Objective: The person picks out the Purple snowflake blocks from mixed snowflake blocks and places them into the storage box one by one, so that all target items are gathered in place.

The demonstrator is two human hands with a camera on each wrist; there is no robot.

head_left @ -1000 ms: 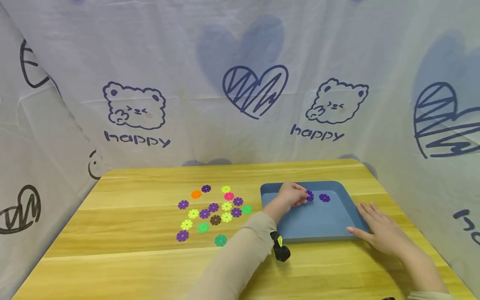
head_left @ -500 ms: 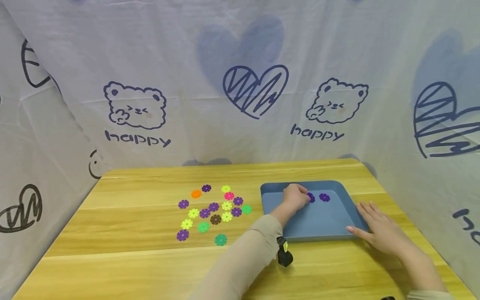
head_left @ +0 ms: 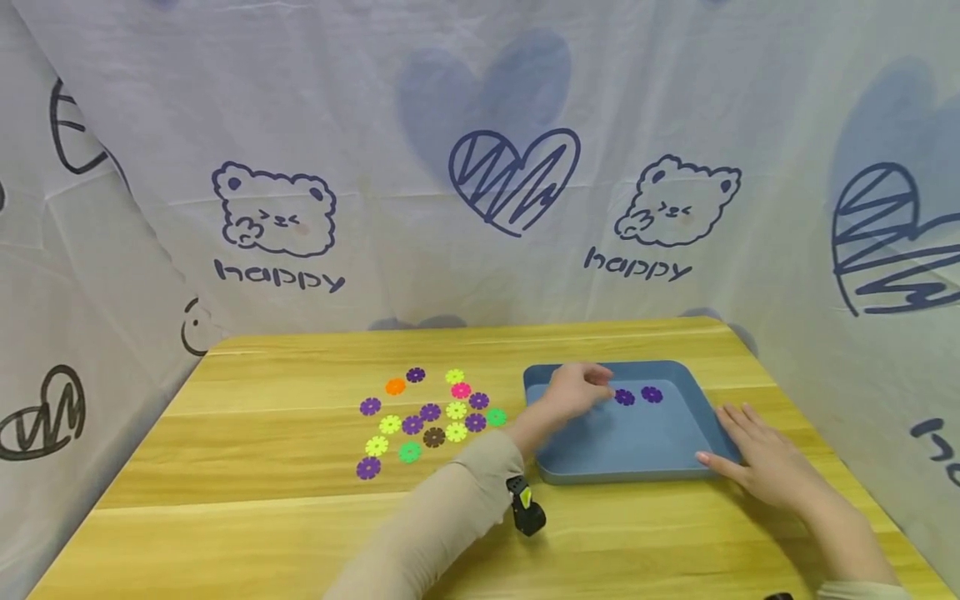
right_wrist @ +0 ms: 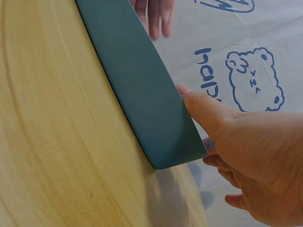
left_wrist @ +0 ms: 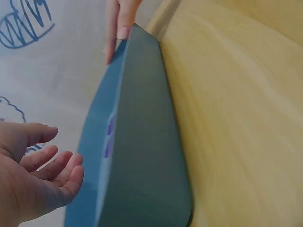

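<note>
Purple discs (head_left: 637,396): two flat flower-shaped pieces lie side by side in the far half of the blue tray (head_left: 637,442), close together but apart.
Blue tray: sits flat on the wooden table (head_left: 262,517), to the right of the loose heap.
Left hand (head_left: 573,390): hovers over the tray's far left part, just left of the nearer purple disc; fingers loosely spread and relaxed, holding nothing, as the left wrist view (left_wrist: 33,172) confirms.
Right hand (head_left: 757,454): lies flat on the table against the tray's right rim, fingers straight, thumb touching the near right corner (right_wrist: 189,101); it grips nothing.
Loose heap (head_left: 427,417): purple, yellow, green, pink, orange and brown discs scattered on the table, left of the tray.
Sleeve and wrist camera (head_left: 525,508): the left forearm crosses the table between the heap and the tray.
Risk, tray: a nudge from the left hand could likely slide it if the right hand lets up.
Risk, heap: the sleeve passes near it and could sweep discs out of place.
Risk, grip: thin flat discs look hard to pinch, so one could slip.
</note>
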